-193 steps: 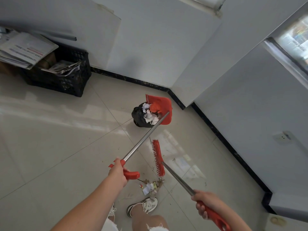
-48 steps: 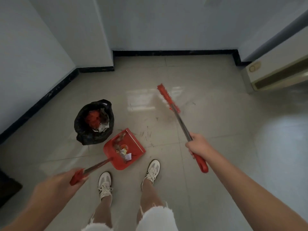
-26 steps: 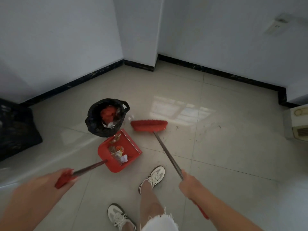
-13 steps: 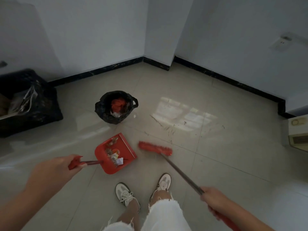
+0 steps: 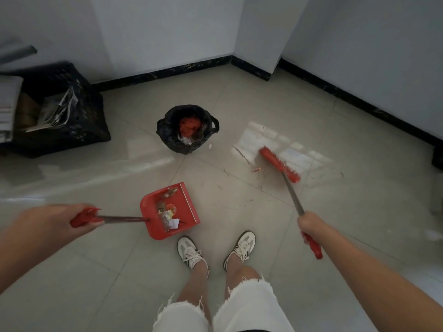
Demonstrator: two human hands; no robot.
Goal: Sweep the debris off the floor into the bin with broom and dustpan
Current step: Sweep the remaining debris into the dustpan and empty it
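Observation:
My left hand [image 5: 60, 218] grips the red handle of the long-handled red dustpan [image 5: 184, 207], which sits near the floor in front of my feet with paper scraps and wrappers [image 5: 167, 214] in it. My right hand [image 5: 311, 225] grips the metal shaft of the red broom [image 5: 279, 163], whose head is out to the right on the tiles. A small red scrap [image 5: 256, 169] and fine specks lie just left of the broom head. The bin [image 5: 167, 137], lined with a black bag and holding red and white rubbish, stands beyond the dustpan.
A black plastic crate [image 5: 79, 121] with newspapers stands at the left by the wall. White walls with black skirting [image 5: 167, 69] close off the back and right, with a column corner between. My two feet in white sneakers [image 5: 191, 252] stand just behind the dustpan.
The broom head has swung from beside the dustpan out to the right across the tiles. The dustpan has stayed low with its load. My view has shifted slightly.

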